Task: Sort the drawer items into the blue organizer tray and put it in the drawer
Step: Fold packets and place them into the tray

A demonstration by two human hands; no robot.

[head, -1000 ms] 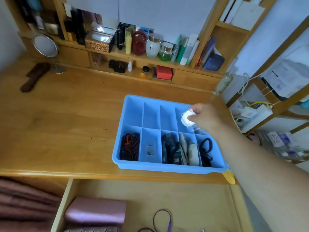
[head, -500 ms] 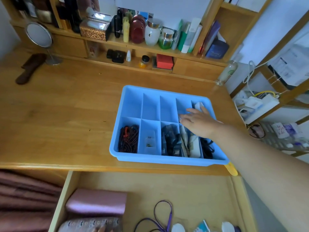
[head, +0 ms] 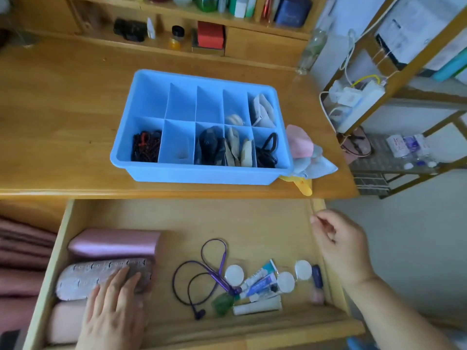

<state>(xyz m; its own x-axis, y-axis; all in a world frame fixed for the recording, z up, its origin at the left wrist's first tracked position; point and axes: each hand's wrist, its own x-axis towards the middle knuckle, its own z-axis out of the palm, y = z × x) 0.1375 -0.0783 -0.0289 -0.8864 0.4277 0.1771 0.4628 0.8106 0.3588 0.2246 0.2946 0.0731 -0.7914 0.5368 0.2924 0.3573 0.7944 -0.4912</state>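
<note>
**Blue tray on the desk, both hands at the open drawer**

We saw the blue organizer tray (head: 202, 173) standing on the wooden desk (head: 63, 109), near its front edge and just above the open drawer (head: 252, 223). Its front row held dark beads (head: 145, 147) in the leftmost compartment, a black bundle (head: 211, 146) in the middle one, beige pieces (head: 238, 150) next to it and black hair ties (head: 267, 150) at the right end. In the back row we noted a small pale item (head: 235, 120) in the fourth compartment and white packets (head: 262, 111) in the fifth; the other back compartments looked bare. Pink and grey cloths (head: 305, 152) lay touching the tray's right wall.

Our left hand (head: 113, 309) lay inside the drawer with its fingers straight, resting on a patterned pouch (head: 88, 276). A shiny pink pouch (head: 113, 242) sat just behind that one, and a pale pink one (head: 65, 322) just in front.

Our right hand (head: 338, 246) hovered over the drawer's right wall with its fingers loosely curled; we saw nothing in it.

On the drawer floor, between the hands, lay a purple cord (head: 202, 274), three white round pads (head: 285, 281), small tubes (head: 257, 281), a green piece (head: 222, 303) and a dark blue stick (head: 317, 275) close against the right wall.
</note>
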